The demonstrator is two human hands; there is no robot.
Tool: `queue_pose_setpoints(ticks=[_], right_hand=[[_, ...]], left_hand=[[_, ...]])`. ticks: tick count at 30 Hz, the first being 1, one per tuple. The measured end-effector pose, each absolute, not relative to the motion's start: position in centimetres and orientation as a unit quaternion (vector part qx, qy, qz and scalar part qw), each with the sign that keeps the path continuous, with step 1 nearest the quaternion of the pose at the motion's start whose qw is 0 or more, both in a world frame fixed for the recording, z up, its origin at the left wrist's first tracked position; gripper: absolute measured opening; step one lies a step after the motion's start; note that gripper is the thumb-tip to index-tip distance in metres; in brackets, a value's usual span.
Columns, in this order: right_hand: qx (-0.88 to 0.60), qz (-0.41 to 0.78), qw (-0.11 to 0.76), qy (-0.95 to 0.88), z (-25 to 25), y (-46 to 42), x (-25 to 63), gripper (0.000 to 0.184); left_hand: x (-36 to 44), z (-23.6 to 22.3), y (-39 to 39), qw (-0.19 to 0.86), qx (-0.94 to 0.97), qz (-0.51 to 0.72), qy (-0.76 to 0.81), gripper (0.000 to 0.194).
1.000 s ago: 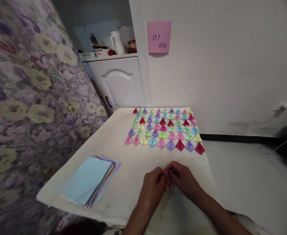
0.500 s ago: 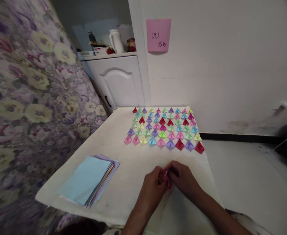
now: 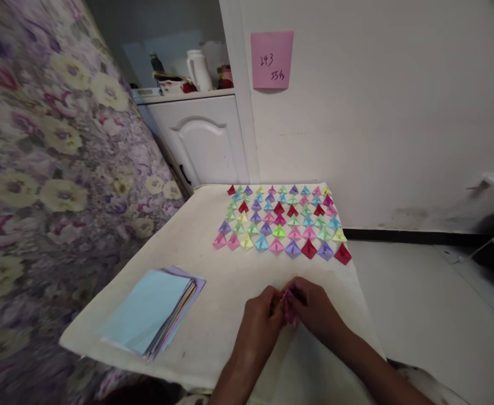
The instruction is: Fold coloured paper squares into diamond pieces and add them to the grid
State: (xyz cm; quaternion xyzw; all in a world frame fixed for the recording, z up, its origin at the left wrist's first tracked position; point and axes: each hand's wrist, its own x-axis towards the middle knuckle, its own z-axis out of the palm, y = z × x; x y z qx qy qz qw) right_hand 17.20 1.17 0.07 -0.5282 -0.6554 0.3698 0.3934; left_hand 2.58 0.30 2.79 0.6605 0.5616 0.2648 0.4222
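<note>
While the stack of paper (image 3: 148,312) lay on the left of the table (image 3: 213,292), the left hand (image 3: 259,318) had its fingers clamped on the pink paper (image 3: 290,313). This paper was between both hands, and the right hand (image 3: 314,306) also pinched it with its fingers.

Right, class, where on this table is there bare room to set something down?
The cream-covered table is bare left of the rows of small folded colourful papers, between the blue-topped paper stack and the left hand, and between the front row and the right hand. The rows themselves are crowded.
</note>
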Motion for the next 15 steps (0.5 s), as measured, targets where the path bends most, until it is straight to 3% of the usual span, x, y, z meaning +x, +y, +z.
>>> queue_pose_setpoints(ticks=[10, 15], right_hand=[[-0.514, 0.346, 0.413, -0.667, 0.12, 0.64, 16.71, 0.014], [-0.502, 0.319, 0.432, -0.678, -0.49, 0.36, 16.47, 0.027]], left_hand=[[2.50, 2.99, 0.20, 0.399, 0.664, 0.289, 0.563, 0.027], [2.70, 3.35, -0.05, 0.357, 0.682, 0.282, 0.572, 0.024]])
